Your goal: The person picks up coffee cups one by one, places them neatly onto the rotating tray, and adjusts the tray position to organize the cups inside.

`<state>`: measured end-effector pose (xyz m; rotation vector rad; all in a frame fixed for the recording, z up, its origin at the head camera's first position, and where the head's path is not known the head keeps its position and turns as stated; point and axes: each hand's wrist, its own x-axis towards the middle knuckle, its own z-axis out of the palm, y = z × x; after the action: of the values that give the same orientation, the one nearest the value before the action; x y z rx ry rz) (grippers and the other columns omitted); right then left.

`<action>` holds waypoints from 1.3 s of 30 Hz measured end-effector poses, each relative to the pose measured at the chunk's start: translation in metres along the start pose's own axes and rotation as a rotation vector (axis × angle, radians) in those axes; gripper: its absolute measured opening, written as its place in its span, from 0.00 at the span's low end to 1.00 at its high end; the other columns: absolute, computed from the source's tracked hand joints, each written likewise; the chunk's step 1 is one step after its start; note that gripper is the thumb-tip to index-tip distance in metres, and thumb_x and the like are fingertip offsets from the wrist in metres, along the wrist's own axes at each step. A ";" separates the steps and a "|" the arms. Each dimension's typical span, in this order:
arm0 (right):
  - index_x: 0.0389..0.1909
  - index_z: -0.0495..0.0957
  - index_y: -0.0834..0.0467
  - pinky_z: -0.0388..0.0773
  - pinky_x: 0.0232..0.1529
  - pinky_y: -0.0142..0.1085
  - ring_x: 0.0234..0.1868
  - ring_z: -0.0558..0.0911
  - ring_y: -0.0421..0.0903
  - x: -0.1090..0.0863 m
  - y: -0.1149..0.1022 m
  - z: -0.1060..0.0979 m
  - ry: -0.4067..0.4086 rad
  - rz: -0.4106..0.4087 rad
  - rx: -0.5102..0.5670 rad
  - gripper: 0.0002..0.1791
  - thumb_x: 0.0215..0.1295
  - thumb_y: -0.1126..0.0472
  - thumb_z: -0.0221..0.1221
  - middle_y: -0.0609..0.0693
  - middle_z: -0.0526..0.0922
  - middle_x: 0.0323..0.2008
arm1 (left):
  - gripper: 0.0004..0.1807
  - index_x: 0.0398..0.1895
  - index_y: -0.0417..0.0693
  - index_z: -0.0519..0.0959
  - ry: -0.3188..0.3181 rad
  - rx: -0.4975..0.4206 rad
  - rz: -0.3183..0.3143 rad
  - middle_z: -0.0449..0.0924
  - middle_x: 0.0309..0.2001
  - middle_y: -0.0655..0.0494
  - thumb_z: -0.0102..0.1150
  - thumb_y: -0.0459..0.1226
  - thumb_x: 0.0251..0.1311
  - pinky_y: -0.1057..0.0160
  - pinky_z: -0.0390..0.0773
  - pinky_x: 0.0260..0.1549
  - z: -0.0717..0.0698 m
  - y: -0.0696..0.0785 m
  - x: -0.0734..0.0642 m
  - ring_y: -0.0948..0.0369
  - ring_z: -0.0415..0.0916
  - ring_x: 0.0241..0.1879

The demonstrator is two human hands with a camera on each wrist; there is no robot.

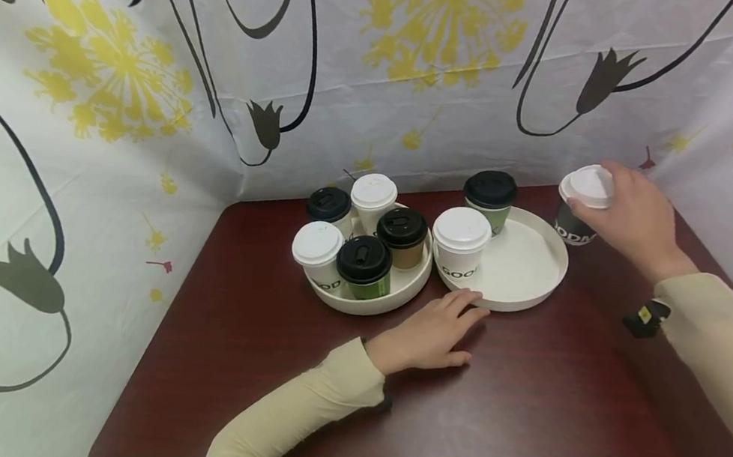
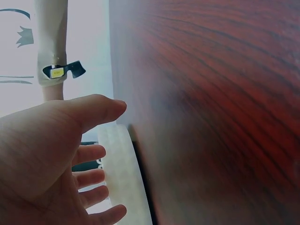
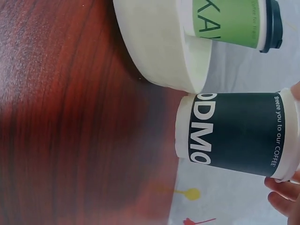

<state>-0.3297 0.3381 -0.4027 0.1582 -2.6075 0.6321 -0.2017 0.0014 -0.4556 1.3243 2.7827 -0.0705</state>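
Note:
My right hand (image 1: pixel 635 218) grips a dark paper coffee cup (image 1: pixel 574 223) by its white lid, fingers and thumb round the lid's rim. This cup is just outside the right edge of the right-hand white round tray (image 1: pixel 525 265); in the right wrist view the dark cup (image 3: pixel 234 133) shows white lettering, and I cannot tell whether its base touches the table. On that tray stand a white cup with a white lid (image 1: pixel 461 243) and a green cup with a black lid (image 1: pixel 491 197). My left hand (image 1: pixel 429 334) lies with spread fingers at the tray's front rim, holding nothing.
A second white round tray (image 1: pixel 399 300) stands close on the left, holding several lidded cups, among them a green cup (image 1: pixel 365 270) and a brown cup (image 1: pixel 403 240). The dark red table (image 1: pixel 522 412) meets a flower-patterned cloth (image 1: pixel 331 66) behind and at both sides.

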 end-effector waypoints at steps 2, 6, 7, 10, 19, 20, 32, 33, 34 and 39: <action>0.69 0.66 0.60 0.66 0.40 0.62 0.50 0.74 0.68 -0.001 -0.002 -0.003 0.022 -0.010 0.007 0.42 0.57 0.44 0.64 0.72 0.75 0.55 | 0.42 0.75 0.52 0.58 0.002 0.002 0.000 0.51 0.77 0.52 0.59 0.56 0.63 0.59 0.66 0.70 0.000 0.000 0.000 0.56 0.48 0.78; 0.67 0.68 0.60 0.66 0.40 0.61 0.50 0.74 0.68 -0.003 -0.006 -0.008 0.066 -0.034 0.022 0.41 0.55 0.46 0.66 0.71 0.76 0.54 | 0.42 0.75 0.52 0.58 0.002 0.005 0.001 0.51 0.77 0.52 0.60 0.56 0.63 0.58 0.66 0.70 -0.001 -0.001 -0.001 0.56 0.48 0.78; 0.67 0.68 0.59 0.66 0.40 0.62 0.50 0.74 0.68 -0.004 -0.008 -0.009 0.071 -0.035 0.023 0.41 0.54 0.46 0.66 0.71 0.76 0.54 | 0.42 0.76 0.52 0.58 0.000 0.004 0.000 0.51 0.77 0.52 0.60 0.56 0.63 0.58 0.66 0.70 -0.001 -0.001 -0.001 0.56 0.48 0.78; 0.67 0.68 0.59 0.65 0.42 0.62 0.51 0.74 0.68 -0.007 -0.013 -0.012 0.083 -0.042 0.030 0.41 0.54 0.47 0.67 0.71 0.76 0.54 | 0.42 0.76 0.52 0.57 0.003 0.005 0.002 0.51 0.77 0.51 0.60 0.56 0.63 0.58 0.66 0.70 0.000 -0.002 -0.001 0.55 0.48 0.78; 0.66 0.69 0.57 0.66 0.42 0.62 0.50 0.75 0.67 -0.018 -0.031 -0.015 0.105 -0.094 0.029 0.41 0.51 0.48 0.68 0.69 0.77 0.55 | 0.42 0.76 0.52 0.57 -0.013 -0.013 -0.015 0.51 0.78 0.53 0.59 0.56 0.63 0.58 0.63 0.72 0.002 -0.006 -0.001 0.56 0.47 0.79; 0.67 0.69 0.57 0.67 0.43 0.62 0.51 0.75 0.67 -0.020 -0.033 -0.015 0.104 -0.098 0.032 0.41 0.51 0.48 0.68 0.69 0.77 0.55 | 0.42 0.76 0.52 0.57 -0.016 -0.015 -0.017 0.50 0.78 0.53 0.59 0.56 0.63 0.58 0.63 0.73 0.002 -0.006 -0.001 0.57 0.47 0.79; 0.66 0.70 0.54 0.69 0.40 0.61 0.48 0.77 0.67 -0.040 -0.058 -0.012 0.094 -0.148 0.048 0.42 0.49 0.49 0.71 0.67 0.79 0.54 | 0.43 0.77 0.53 0.55 -0.026 -0.039 -0.032 0.50 0.78 0.54 0.59 0.55 0.64 0.58 0.63 0.73 -0.001 -0.009 -0.003 0.58 0.47 0.79; 0.66 0.70 0.55 0.69 0.40 0.61 0.48 0.77 0.66 -0.042 -0.060 -0.011 0.087 -0.154 0.049 0.42 0.48 0.49 0.71 0.67 0.79 0.54 | 0.42 0.77 0.53 0.55 -0.027 -0.039 -0.034 0.51 0.78 0.54 0.59 0.55 0.64 0.58 0.63 0.73 -0.002 -0.009 -0.003 0.58 0.47 0.79; 0.66 0.70 0.55 0.69 0.41 0.61 0.48 0.77 0.66 -0.044 -0.062 -0.009 0.080 -0.162 0.049 0.42 0.48 0.49 0.71 0.67 0.79 0.54 | 0.42 0.77 0.53 0.55 -0.027 -0.039 -0.036 0.51 0.78 0.54 0.59 0.55 0.64 0.58 0.63 0.73 -0.002 -0.009 -0.003 0.58 0.47 0.79; 0.66 0.70 0.56 0.71 0.39 0.60 0.47 0.77 0.64 -0.054 -0.069 -0.002 0.059 -0.213 0.046 0.43 0.47 0.49 0.72 0.66 0.79 0.52 | 0.43 0.77 0.53 0.55 -0.032 -0.051 -0.047 0.51 0.78 0.53 0.59 0.55 0.64 0.58 0.62 0.73 -0.003 -0.011 -0.003 0.58 0.47 0.79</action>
<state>-0.2661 0.2777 -0.3972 0.4199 -2.4773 0.6112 -0.2081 -0.0080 -0.4525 1.2362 2.7696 -0.0230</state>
